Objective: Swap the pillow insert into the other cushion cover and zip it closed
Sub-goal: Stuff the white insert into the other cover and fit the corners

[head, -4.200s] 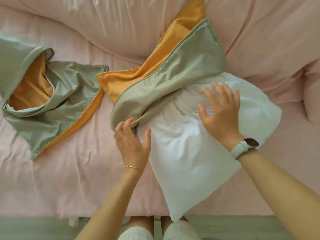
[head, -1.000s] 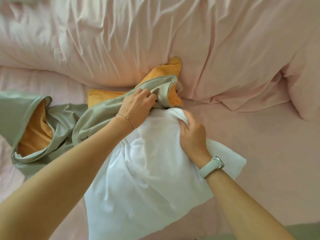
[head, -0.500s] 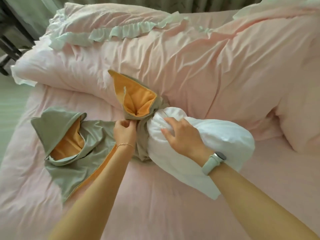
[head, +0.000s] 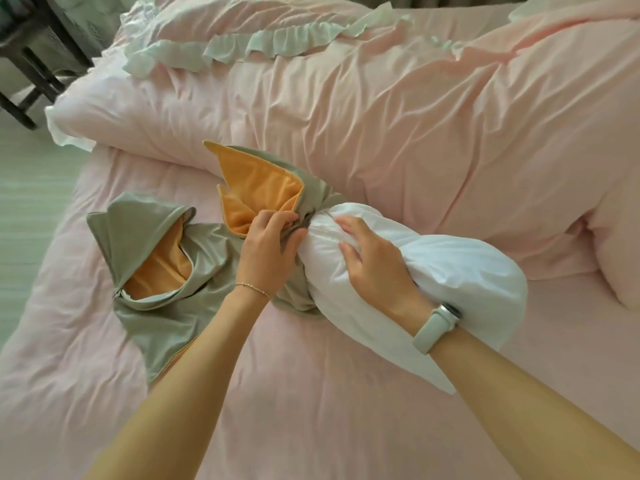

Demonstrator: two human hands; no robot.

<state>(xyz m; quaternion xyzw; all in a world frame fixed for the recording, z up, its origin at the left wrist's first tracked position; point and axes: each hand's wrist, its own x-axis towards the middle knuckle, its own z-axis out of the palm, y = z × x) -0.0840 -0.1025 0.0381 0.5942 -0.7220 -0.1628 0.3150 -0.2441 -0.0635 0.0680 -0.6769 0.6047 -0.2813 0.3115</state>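
Note:
A white pillow insert (head: 450,271) lies bunched on the pink bed, its left end gathered at the mouth of a grey-green cushion cover with orange lining (head: 256,192). My left hand (head: 266,251) pinches the edge of that cover's opening beside the insert. My right hand (head: 374,268) grips the insert's bunched left end from above. A second grey-green cover with orange lining (head: 152,258) lies open and empty to the left, partly under my left forearm.
A big pink duvet (head: 381,116) is piled behind the covers. A ruffled pink pillow (head: 242,43) lies at the head. The pink sheet (head: 311,393) stretches in front. Dark furniture legs (head: 31,64) stand at the far left off the bed.
The insert has been rolled into a long bundle and turned to the right. My left hand has shifted up onto the cover's opening edge; my right hand holds the insert's end.

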